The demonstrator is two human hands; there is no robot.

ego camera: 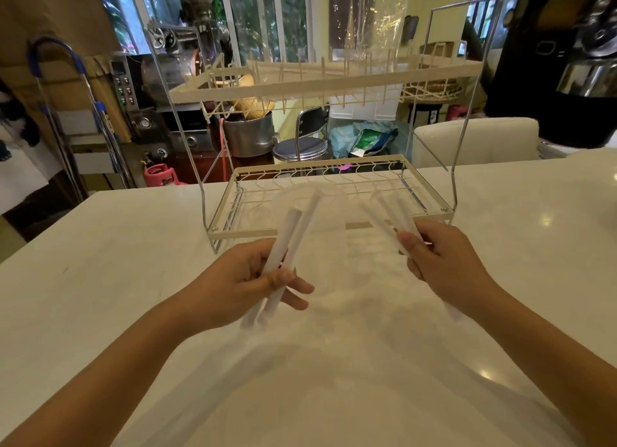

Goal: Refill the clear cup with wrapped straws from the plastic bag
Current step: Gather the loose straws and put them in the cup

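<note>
- The white countertop (pixel 100 279) filled most of what I could see, glossy, with light spots glinting near its right edge.
- On it, straight ahead of me, stood a two-tier cream wire dish rack (pixel 329 186) on a chrome frame; its lower shelf sat just beyond both hands, its upper shelf higher up.
- A clear plastic bag (pixel 367 22) hung or stood at the upper tier; I could not tell which, nor what it held.
- Behind the counter I saw a black stool (pixel 302 146) with a chrome frame and a steel pot (pixel 248 134) to its left.
- My left hand (pixel 240 286) was closed around a small bundle of wrapped straws (pixel 290 242), thumb pressed across them, their tops leaning up and to the right toward the rack's front rail.
- My right hand (pixel 444 266) was likewise clenched on a second bundle of white wrapped straws (pixel 397 216), these leaning up and to the left, one end poking out below the wrist.
- Both bundles were held above the counter, well apart, and blurred; I could not count the straws.
- I could not make out the clear cup anywhere.
</note>
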